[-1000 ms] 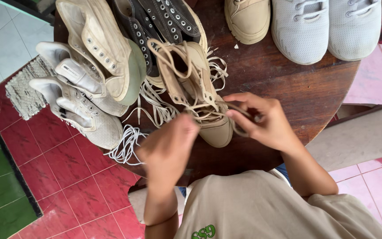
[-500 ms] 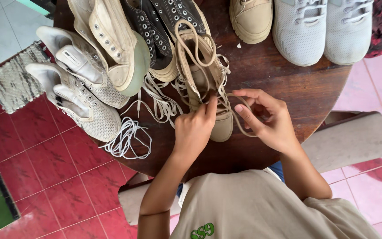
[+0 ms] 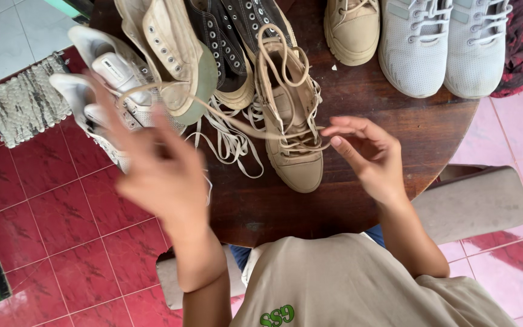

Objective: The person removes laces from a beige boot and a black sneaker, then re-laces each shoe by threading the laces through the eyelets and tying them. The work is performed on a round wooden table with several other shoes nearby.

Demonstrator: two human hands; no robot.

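Since half a second ago the left hand (image 3: 158, 166) has swung out leftward, blurred, drawing the tan lace (image 3: 225, 118) taut; I cannot tell its grip; the right hand (image 3: 364, 151) pinches the other end beside the tan boot (image 3: 292, 130) on the round table (image 3: 394, 121); lacing underway, I judge; next calls for threading an eyelet

Tan boot (image 3: 295, 142) and lace (image 3: 225, 118) — dark brown table (image 3: 394, 133).

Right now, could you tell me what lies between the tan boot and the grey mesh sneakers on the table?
In the head view, a loose heap of cream laces lies between the tan boot and the grey mesh sneakers.
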